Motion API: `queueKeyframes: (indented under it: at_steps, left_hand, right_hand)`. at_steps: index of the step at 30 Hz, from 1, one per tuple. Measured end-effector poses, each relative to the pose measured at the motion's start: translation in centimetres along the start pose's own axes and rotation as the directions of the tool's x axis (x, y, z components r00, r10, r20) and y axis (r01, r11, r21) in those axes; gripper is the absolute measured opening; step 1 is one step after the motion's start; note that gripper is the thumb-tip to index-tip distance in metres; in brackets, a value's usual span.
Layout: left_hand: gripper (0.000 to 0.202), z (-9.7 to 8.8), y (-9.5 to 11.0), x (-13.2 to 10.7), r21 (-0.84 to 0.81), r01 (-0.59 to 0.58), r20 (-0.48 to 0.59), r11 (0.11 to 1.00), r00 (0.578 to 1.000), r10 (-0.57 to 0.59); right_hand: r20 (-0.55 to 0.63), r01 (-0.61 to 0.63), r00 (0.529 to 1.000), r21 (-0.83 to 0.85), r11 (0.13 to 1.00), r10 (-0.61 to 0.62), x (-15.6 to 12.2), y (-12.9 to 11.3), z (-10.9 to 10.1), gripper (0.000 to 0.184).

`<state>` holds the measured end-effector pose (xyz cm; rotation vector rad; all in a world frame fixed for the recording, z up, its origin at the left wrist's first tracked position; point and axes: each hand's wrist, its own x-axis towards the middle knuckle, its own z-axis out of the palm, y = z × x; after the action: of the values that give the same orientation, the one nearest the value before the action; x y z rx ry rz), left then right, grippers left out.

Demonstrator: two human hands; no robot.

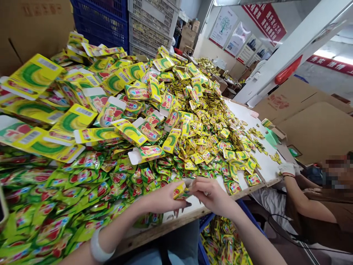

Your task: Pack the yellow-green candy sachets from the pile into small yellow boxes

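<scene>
Just above the table's front edge, my left hand [167, 197] is closed around a small yellow and green box [179, 190]. My right hand [211, 195] meets the box's right end with its fingers pinched together; what lies between those fingertips is hidden. Behind my hands spreads a heap of shiny green packets [91, 191] with red fruit prints. Flat yellow cartons [132, 132] are piled on top toward the back left. Farther right lie many small gold packets [209, 129].
A blue crate [204, 224] of packets stands below the table edge. Blue crates [102, 22] and grey crates [153, 25] are stacked behind. At right, a co-worker's gloved hand [286, 169] rests at the white tabletop [239, 114], near cardboard boxes [317, 121].
</scene>
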<state>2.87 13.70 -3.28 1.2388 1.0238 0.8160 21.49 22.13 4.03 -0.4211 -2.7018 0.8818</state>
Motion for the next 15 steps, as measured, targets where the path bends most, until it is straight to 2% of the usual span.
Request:
queueKeyframes:
  at_steps: [4,6,8,10,11,12,13,14,15]
  left_hand:
    - [0.05,0.5,-0.5,0.0,0.017,-0.023,0.028,1.0,0.999,0.023]
    - [0.061,0.9,-0.9,0.1,0.042,-0.037,0.025,0.998,0.999,0.036]
    - [0.078,1.3,-1.4,0.3,0.047,-0.059,0.011,0.997,0.998,0.058]
    - [0.093,1.6,-1.6,0.4,0.04,-0.104,-0.027,0.994,0.994,0.106]
    - [0.096,1.6,-1.6,0.4,0.052,-0.129,-0.062,0.99,0.989,0.132]
    - [0.096,1.6,-1.5,0.4,0.089,-0.148,-0.107,0.985,0.982,0.157]
    - [0.093,1.6,-1.5,0.4,0.145,-0.157,-0.154,0.977,0.972,0.179]
    - [0.088,1.5,-1.4,0.4,0.204,-0.155,-0.195,0.967,0.961,0.195]
    - [0.079,1.5,-1.4,0.5,0.258,-0.15,-0.22,0.954,0.953,0.21]
  right_hand:
    - [0.185,-0.024,0.983,0.062,0.998,0.012,-0.4,-0.2,1.1,0.027]
    - [0.197,-0.041,0.98,0.107,0.993,0.019,-0.7,-0.3,1.6,0.023]
    - [0.113,-0.062,0.992,0.127,0.99,0.048,-1.6,0.3,1.6,0.022]
    - [-0.058,-0.13,0.989,0.104,0.986,0.136,-3.0,1.8,0.5,0.025]
    - [-0.171,-0.194,0.964,0.073,0.978,0.204,-3.9,2.8,-0.5,0.027]
    - [-0.299,-0.29,0.911,0.021,0.957,0.282,-4.7,4.0,-1.8,0.028]
    - [-0.439,-0.408,0.828,-0.048,0.912,0.348,-5.4,5.2,-3.1,0.031]
    - [-0.592,-0.528,0.724,-0.146,0.837,0.353,-5.9,6.5,-4.3,0.033]
    - [-0.692,-0.625,0.648,-0.246,0.741,0.317,-6.1,7.6,-5.2,0.035]
